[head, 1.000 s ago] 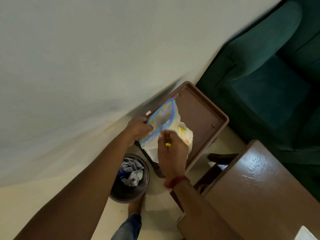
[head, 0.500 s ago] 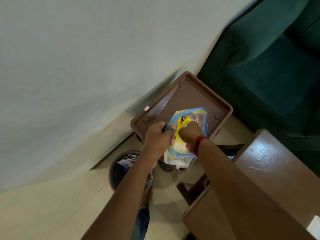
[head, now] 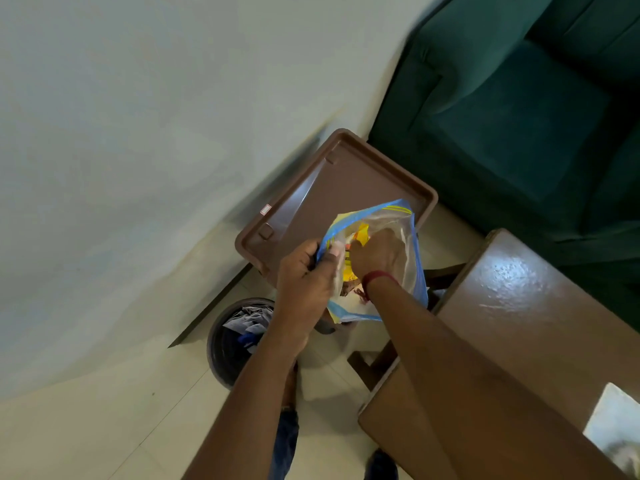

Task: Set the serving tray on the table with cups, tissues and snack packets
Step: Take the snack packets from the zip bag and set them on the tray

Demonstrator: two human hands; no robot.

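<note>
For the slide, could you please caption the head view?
Left hand holds a clear zip bag open over the brown tray; right hand reaches inside.

Under the hands lay a plain brown tray (head: 349, 188). Between them was a clear bag (head: 398, 237) edged in blue, with yellow packets (head: 362, 233) inside. The right wrist wore a red thread (head: 379, 277). Beyond stood a dark green sofa (head: 519, 116).

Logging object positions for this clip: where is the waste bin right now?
In the head view the waste bin stands on the floor at lower centre-left, under the left forearm, just below the brown tray.
</note>
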